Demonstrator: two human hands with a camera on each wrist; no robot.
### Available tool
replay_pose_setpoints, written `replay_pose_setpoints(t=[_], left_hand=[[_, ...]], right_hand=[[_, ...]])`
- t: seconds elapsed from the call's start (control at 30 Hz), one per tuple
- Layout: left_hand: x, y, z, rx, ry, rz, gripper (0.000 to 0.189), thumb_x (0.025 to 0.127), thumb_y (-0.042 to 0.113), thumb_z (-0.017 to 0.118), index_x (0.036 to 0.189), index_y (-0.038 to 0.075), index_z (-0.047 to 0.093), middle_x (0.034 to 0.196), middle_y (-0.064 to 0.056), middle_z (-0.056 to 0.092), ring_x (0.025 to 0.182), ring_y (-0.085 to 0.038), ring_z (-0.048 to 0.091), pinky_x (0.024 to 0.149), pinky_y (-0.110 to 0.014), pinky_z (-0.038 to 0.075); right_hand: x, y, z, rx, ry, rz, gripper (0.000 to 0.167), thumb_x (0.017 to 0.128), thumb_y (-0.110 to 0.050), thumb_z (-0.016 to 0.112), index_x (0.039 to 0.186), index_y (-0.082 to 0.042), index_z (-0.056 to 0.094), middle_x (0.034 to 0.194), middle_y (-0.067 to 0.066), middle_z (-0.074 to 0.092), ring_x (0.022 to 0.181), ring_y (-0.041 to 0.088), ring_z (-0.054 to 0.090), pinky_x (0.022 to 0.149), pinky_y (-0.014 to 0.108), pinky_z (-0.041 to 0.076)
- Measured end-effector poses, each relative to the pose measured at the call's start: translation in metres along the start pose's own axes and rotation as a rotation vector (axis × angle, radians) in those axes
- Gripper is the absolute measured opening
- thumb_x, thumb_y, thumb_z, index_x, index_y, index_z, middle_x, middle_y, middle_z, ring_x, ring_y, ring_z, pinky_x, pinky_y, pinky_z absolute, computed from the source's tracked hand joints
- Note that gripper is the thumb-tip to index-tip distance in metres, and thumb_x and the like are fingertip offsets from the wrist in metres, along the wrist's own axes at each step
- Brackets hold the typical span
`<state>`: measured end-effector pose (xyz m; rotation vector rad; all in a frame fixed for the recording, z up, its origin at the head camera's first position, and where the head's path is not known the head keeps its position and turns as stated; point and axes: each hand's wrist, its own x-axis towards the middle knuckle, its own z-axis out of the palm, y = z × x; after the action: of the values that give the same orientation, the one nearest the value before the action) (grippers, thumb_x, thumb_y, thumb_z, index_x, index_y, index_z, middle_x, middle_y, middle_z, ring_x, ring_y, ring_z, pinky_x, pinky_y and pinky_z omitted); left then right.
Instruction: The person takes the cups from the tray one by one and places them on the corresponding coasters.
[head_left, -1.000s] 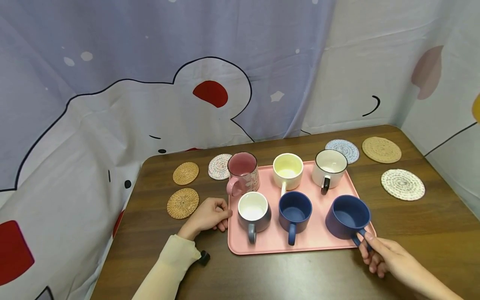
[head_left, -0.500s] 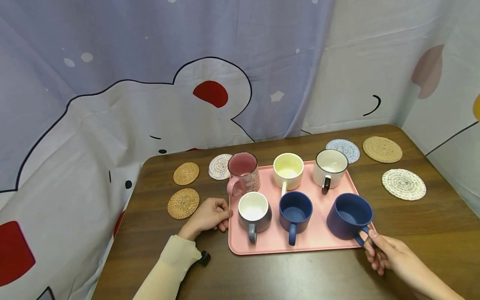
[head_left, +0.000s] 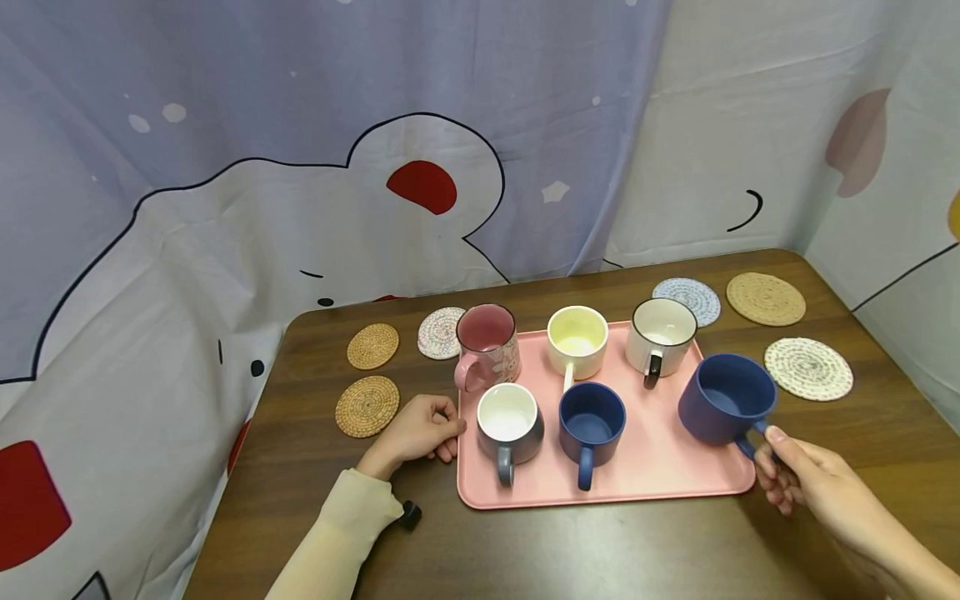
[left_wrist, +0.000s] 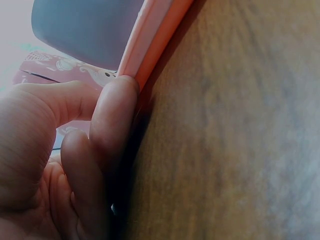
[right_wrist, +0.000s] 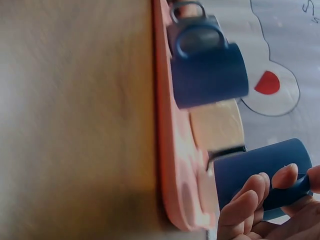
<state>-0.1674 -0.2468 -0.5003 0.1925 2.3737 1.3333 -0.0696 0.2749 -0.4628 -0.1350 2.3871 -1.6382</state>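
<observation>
My right hand point(head_left: 817, 475) grips the handle of a large blue mug point(head_left: 726, 402), raised above the right end of a pink tray point(head_left: 660, 467). The left hand point(head_left: 420, 429) pinches the tray's left rim; in the left wrist view its fingertips point(left_wrist: 117, 102) meet that rim. Still on the tray stand a grey mug with a white inside point(head_left: 517, 442), a smaller blue mug point(head_left: 592, 433), a pink patterned mug point(head_left: 498, 358), a cream mug point(head_left: 581, 358) and a white mug with a black rim and handle point(head_left: 652, 346). The right wrist view shows fingers curled at the handle point(right_wrist: 290, 192).
Round woven coasters lie on the wooden table point(head_left: 300, 492): two tan ones point(head_left: 366, 407) and a speckled one point(head_left: 437, 335) at left. On the right are a pale blue coaster point(head_left: 693, 300), a beige one point(head_left: 765, 298) and a white one point(head_left: 808, 369). A printed curtain point(head_left: 262, 225) hangs behind.
The large blue mug has risen off the tray and moved right and away from me in the right hand, uncovering the tray's front right corner. My left hand has stayed still.
</observation>
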Motion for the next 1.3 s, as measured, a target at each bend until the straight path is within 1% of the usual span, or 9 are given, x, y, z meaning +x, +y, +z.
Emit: replay_pose_setpoints(t=[0.17,0.27,0.47,0.67,0.83,0.93,1.07,1.17,1.3], left_hand=[[0.000,0.000,0.001,0.002,0.001,-0.001,0.017,0.097,0.019,0.066,0.086,0.007,0.062,0.059,-0.002,0.071,0.049,-0.011,0.067,0.044,-0.023,0.046],[0.000,0.000,0.001,0.001,0.002,0.001,0.017,0.097,0.019,0.066,0.086,0.007,0.062,0.059,-0.002,0.070,0.049,-0.011,0.067,0.044,-0.023,0.046],[-0.001,0.000,0.001,-0.001,-0.001,0.003,0.017,0.097,0.019,0.066,0.087,0.006,0.062,0.059,-0.002,0.070,0.049,-0.011,0.067,0.044,-0.023,0.046],[-0.002,0.001,0.000,0.003,0.001,-0.002,0.017,0.097,0.019,0.066,0.087,0.006,0.062,0.060,-0.002,0.071,0.050,-0.011,0.067,0.044,-0.023,0.046],[-0.001,0.000,0.000,0.002,0.001,-0.001,0.017,0.097,0.020,0.067,0.087,0.006,0.062,0.061,-0.003,0.071,0.050,-0.011,0.067,0.044,-0.023,0.046],[-0.001,0.000,0.000,0.001,0.001,0.000,0.017,0.097,0.020,0.067,0.087,0.006,0.062,0.060,-0.003,0.071,0.050,-0.011,0.067,0.044,-0.023,0.046],[-0.001,0.001,0.000,-0.001,0.000,-0.005,0.017,0.097,0.020,0.066,0.086,0.007,0.062,0.060,-0.002,0.071,0.050,-0.011,0.067,0.044,-0.023,0.046],[-0.001,0.001,0.000,-0.003,0.002,-0.009,0.017,0.097,0.020,0.066,0.086,0.007,0.062,0.060,-0.002,0.071,0.050,-0.010,0.067,0.044,-0.022,0.046],[-0.002,0.002,0.000,-0.007,0.003,-0.009,0.018,0.097,0.020,0.067,0.087,0.006,0.062,0.061,-0.003,0.071,0.050,-0.011,0.067,0.044,-0.023,0.046]], right_hand=[[0.016,-0.005,-0.020,-0.052,0.067,-0.062,0.050,0.116,-0.029,0.023,0.087,0.002,0.050,0.073,-0.001,0.056,0.065,0.022,0.056,0.054,0.035,0.046],[0.029,-0.005,-0.034,-0.041,0.096,-0.070,0.050,0.115,-0.030,0.024,0.087,0.000,0.052,0.074,-0.001,0.058,0.065,0.019,0.057,0.054,0.033,0.047],[0.056,-0.004,-0.058,0.057,0.129,-0.028,0.050,0.114,-0.037,0.031,0.082,-0.008,0.057,0.071,-0.005,0.060,0.063,0.012,0.058,0.054,0.029,0.047],[0.082,-0.002,-0.079,0.023,0.151,-0.011,0.051,0.114,-0.040,0.031,0.081,-0.011,0.057,0.070,-0.007,0.060,0.061,0.011,0.059,0.055,0.027,0.049],[0.106,0.002,-0.097,0.066,0.151,0.014,0.050,0.113,-0.041,0.032,0.080,-0.014,0.058,0.069,-0.007,0.061,0.060,0.009,0.058,0.055,0.026,0.050],[0.118,0.005,-0.108,0.063,0.139,0.023,0.050,0.113,-0.042,0.029,0.082,-0.014,0.056,0.071,-0.008,0.060,0.062,0.008,0.059,0.056,0.025,0.051],[0.134,0.010,-0.121,0.063,0.129,0.074,0.052,0.113,-0.045,0.026,0.082,-0.015,0.055,0.072,-0.008,0.059,0.063,0.008,0.059,0.057,0.026,0.052],[0.143,0.015,-0.130,0.091,0.134,0.117,0.053,0.112,-0.047,0.025,0.081,-0.017,0.056,0.072,-0.009,0.060,0.063,0.007,0.059,0.057,0.026,0.053],[0.152,0.020,-0.140,0.145,0.140,0.146,0.053,0.112,-0.047,0.025,0.081,-0.019,0.057,0.073,-0.009,0.061,0.063,0.008,0.061,0.057,0.026,0.053]])
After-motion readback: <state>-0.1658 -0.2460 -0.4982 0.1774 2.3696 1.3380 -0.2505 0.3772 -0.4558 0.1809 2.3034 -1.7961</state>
